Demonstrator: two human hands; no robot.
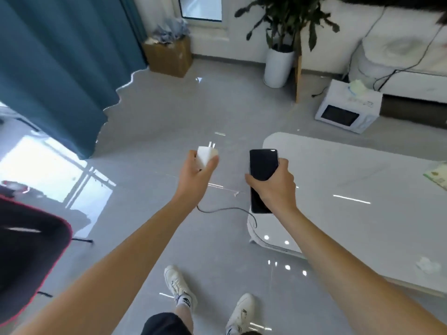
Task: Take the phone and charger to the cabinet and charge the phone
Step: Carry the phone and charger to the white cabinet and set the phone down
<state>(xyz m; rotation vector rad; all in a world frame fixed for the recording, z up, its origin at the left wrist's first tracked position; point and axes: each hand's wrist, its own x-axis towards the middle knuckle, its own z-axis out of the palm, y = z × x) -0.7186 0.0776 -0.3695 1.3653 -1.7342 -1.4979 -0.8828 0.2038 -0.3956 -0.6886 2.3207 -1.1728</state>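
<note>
My left hand (196, 176) grips a white charger plug (206, 155) with its two metal prongs pointing away from me. A thin dark cable (229, 209) hangs from below that hand and curves right toward the table edge. My right hand (273, 187) holds a black phone (262, 165), screen up and dark, lengthwise away from me. Both hands are held out over the grey floor, side by side. A low white cabinet (416, 81) runs along the far right wall.
A glossy white table (362, 189) stands to my right with a green packet and crumpled tissue on it. A white microwave (348, 107), a potted plant (280, 61), a cardboard box (168, 56), a teal curtain (60, 68) and a black chair (26, 250) ring the grey floor.
</note>
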